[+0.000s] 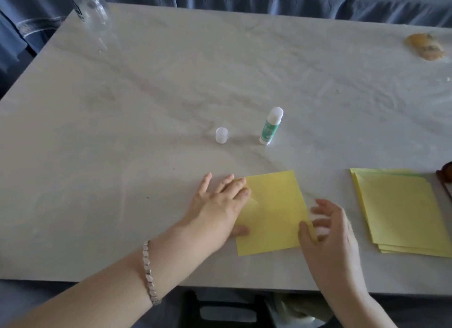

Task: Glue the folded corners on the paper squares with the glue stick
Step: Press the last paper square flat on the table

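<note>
A yellow paper square (pixel 274 212) lies flat near the table's front edge. My left hand (pixel 220 205) rests on its left side, fingers spread, pressing a small folded corner (pixel 252 199) at the upper left. At the square's right edge my right hand (pixel 330 227) has its fingers apart, thumb touching the paper; it holds nothing. The glue stick (pixel 271 126), white with a green label, stands upright and uncapped behind the paper. Its white cap (pixel 221 135) stands to the left of it.
A stack of yellow paper squares (pixel 401 210) lies at the right. Beside it a dark brown object (pixel 446 178) shows at the frame edge. A clear plastic bottle (pixel 89 7) lies at the far left corner, a tan crumpled thing (pixel 424 46) far right. The table (pixel 146 95) is pale marble.
</note>
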`<state>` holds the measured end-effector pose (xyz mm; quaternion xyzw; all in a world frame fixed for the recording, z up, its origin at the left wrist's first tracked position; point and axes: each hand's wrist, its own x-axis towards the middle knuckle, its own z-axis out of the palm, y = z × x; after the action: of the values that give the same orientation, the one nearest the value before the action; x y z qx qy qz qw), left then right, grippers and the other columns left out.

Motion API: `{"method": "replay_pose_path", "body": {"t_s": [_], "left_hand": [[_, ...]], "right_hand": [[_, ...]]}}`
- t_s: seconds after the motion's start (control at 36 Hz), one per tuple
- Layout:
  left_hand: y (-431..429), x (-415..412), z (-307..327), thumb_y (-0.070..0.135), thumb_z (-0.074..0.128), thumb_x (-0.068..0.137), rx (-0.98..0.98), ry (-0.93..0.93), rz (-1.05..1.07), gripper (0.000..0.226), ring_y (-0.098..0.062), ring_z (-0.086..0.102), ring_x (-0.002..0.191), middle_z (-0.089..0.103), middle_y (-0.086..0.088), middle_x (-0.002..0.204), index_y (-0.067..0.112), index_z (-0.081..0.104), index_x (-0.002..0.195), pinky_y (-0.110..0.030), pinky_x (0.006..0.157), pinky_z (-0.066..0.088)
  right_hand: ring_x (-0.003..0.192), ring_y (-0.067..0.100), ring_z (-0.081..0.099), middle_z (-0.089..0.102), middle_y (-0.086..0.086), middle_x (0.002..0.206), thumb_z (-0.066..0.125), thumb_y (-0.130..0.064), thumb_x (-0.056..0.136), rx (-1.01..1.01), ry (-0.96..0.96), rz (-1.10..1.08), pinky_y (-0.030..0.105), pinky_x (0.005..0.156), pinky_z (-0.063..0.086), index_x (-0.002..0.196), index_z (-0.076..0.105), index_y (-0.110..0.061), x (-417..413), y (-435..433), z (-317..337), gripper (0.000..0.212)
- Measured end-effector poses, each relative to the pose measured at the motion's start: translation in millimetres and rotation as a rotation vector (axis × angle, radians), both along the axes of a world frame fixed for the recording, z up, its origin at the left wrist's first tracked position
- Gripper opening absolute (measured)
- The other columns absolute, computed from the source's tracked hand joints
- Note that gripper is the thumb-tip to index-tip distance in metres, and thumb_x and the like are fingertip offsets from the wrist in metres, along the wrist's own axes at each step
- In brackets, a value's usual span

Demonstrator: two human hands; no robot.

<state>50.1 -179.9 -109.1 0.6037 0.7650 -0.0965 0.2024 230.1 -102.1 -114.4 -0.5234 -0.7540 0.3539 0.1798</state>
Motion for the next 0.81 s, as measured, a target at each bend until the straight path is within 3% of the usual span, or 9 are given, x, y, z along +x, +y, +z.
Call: {"method": "replay_pose_path", "body": {"t_s": [0.08,0.17,0.31,0.42,0.47,0.61,0.81], "left_hand": [[-0.5,-0.5,1.2,0.059,0.041,0.091,0.003,-0.009,0.004,0.075,-0.01,-0.007,0.145,-0.005,0.01,0.159,0.025,0.009,0.15,-0.043,0.115,-0.006],[-2.7,-0.6,1.1,0.06,0.039,0.091,-0.014,-0.027,0.013,0.076,-0.009,-0.01,0.145,-0.009,0.012,0.158,0.027,0.005,0.15,-0.042,0.116,-0.005],[-4.7,1.4,1.4,0.06,0.035,0.093,-0.007,-0.053,0.04,0.073,-0.01,-0.013,0.144,-0.011,0.011,0.158,0.027,0.004,0.151,-0.04,0.117,-0.003],[-3.8,3.6,2.5,0.056,0.037,0.094,-0.006,-0.062,0.058,0.073,-0.01,-0.013,0.144,-0.013,0.011,0.158,0.025,0.004,0.151,-0.038,0.116,-0.002],[-4.6,3.8,2.2,0.054,0.039,0.094,-0.011,-0.066,0.067,0.074,-0.009,-0.013,0.144,-0.014,0.012,0.157,0.025,0.002,0.151,-0.037,0.116,-0.002],[-5.7,3.0,0.0,0.056,0.04,0.092,0.002,-0.054,0.074,0.078,-0.007,-0.014,0.144,-0.014,0.014,0.157,0.025,-0.001,0.151,-0.035,0.116,-0.003],[-4.4,2.2,0.8,0.056,0.041,0.092,-0.028,-0.05,0.068,0.078,-0.006,-0.016,0.143,-0.014,0.014,0.157,0.024,0.001,0.151,-0.035,0.115,-0.005]], "right_hand": [[0.103,0.02,0.05,0.051,0.004,0.117,0.065,-0.004,0.08,0.315,-0.073,0.08,0.037,0.086,0.046,0.118,0.055,-0.011,2.3,5.9,-4.7,0.039],[0.107,0.016,0.045,0.06,0.01,0.113,0.055,-0.014,0.082,0.487,-0.093,0.242,0.025,0.093,0.035,0.11,0.063,-0.005,0.9,9.4,-10.6,0.031],[0.124,0.017,0.04,0.057,0.008,0.129,0.041,-0.03,0.089,0.497,-0.164,0.516,0.027,0.103,0.029,0.118,0.061,-0.006,-11.9,9.3,-23.1,0.043],[0.13,0.016,0.036,0.053,0.007,0.134,0.024,-0.03,0.099,0.52,-0.205,0.685,0.024,0.111,0.019,0.124,0.057,-0.005,-27.6,6.8,-31.7,0.048],[0.132,0.016,0.037,0.05,0.006,0.137,0.029,-0.026,0.096,0.522,-0.236,0.734,0.025,0.112,0.017,0.128,0.053,-0.005,-35.0,5.0,-36.0,0.045],[0.129,0.018,0.043,0.049,0.008,0.137,0.009,-0.028,0.1,0.538,-0.281,0.723,0.026,0.111,0.018,0.13,0.05,-0.004,-45.4,7.5,-39.0,0.057],[0.125,0.022,0.049,0.051,0.01,0.136,0.011,-0.028,0.1,0.561,-0.287,0.651,0.03,0.106,0.026,0.129,0.052,-0.003,-60.9,21.8,-43.0,0.056]]}}
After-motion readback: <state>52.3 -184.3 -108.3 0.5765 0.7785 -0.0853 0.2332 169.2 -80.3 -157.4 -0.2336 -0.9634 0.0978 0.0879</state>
